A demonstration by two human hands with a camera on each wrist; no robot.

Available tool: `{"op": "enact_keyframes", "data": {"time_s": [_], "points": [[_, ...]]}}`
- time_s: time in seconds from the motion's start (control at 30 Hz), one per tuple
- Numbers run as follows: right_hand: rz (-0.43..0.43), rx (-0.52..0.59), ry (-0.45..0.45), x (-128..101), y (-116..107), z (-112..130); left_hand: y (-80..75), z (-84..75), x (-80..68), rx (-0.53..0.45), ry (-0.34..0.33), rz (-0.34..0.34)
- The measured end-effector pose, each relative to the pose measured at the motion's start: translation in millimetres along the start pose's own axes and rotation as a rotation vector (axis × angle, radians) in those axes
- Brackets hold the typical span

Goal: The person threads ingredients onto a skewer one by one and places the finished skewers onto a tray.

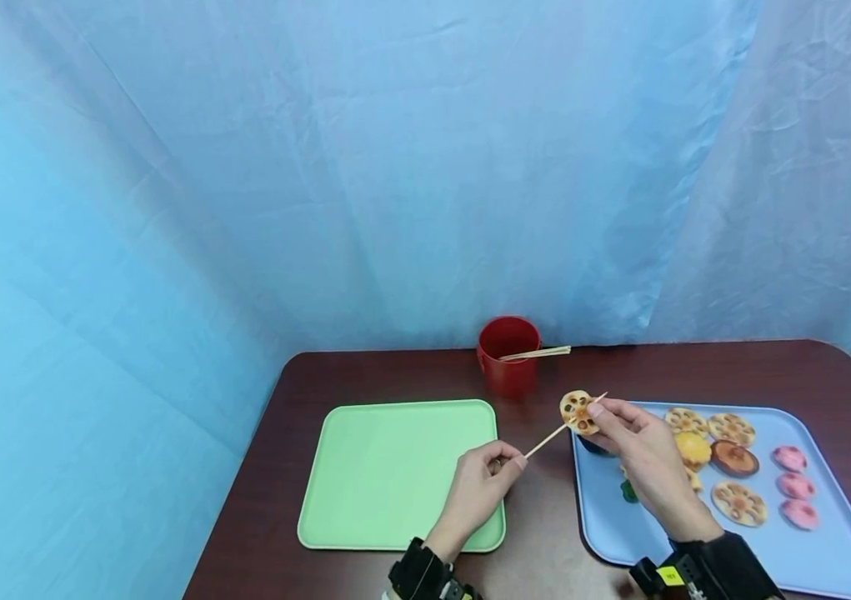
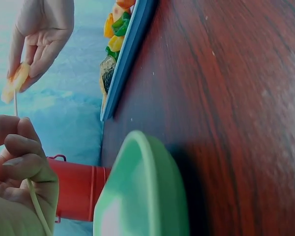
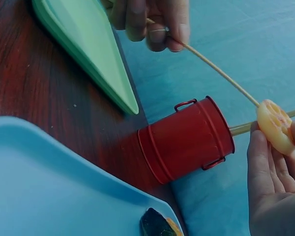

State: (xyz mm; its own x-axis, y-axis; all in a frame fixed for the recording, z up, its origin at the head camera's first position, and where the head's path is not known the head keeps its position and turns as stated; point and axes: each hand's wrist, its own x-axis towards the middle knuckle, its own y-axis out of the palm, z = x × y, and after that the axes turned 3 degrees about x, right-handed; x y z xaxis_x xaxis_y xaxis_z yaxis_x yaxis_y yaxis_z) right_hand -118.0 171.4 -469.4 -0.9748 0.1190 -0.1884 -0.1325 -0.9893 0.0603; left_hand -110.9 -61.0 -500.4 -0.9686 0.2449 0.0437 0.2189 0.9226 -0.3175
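Observation:
My left hand (image 1: 479, 490) pinches a thin wooden skewer (image 1: 548, 441) between thumb and fingers, its shaft slanting up to the right. Near the skewer's upper end sits a lotus root slice (image 1: 575, 412), pale with brown holes, which my right hand (image 1: 643, 454) grips by its edge. A short tip of the skewer shows beyond the slice in the head view. Seen from the right wrist, the skewer runs into the lotus root slice (image 3: 274, 127) between thumb and fingers. Both hands are raised above the table, between the two trays.
A green tray (image 1: 395, 475) lies at left. At right, a blue tray (image 1: 830, 550) bears more lotus root slices (image 1: 738, 503), a brown mushroom-like piece (image 1: 734, 458), a yellow piece (image 1: 693, 449) and pink pieces (image 1: 798, 514). Behind stands a red bucket (image 1: 509, 375) with skewers (image 1: 538, 353) leaning in it.

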Motion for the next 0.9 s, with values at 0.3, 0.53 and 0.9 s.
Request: {"op": "enact_keyframes", "data": {"time_s": [0.3, 0.53, 0.9], "points": [[0.069, -0.020, -0.026, -5, 12, -8, 5.9, -7.8, 5.0, -0.055, -0.006, 0.033], [0.073, -0.057, 0.006, -6, 21, -13, 9.7, -9.0, 7.3, -0.064, -0.002, 0.029], [0.058, -0.098, 0.040, -8, 26, -19, 12.5, -7.9, 6.7, -0.054, -0.028, 0.012]]}}
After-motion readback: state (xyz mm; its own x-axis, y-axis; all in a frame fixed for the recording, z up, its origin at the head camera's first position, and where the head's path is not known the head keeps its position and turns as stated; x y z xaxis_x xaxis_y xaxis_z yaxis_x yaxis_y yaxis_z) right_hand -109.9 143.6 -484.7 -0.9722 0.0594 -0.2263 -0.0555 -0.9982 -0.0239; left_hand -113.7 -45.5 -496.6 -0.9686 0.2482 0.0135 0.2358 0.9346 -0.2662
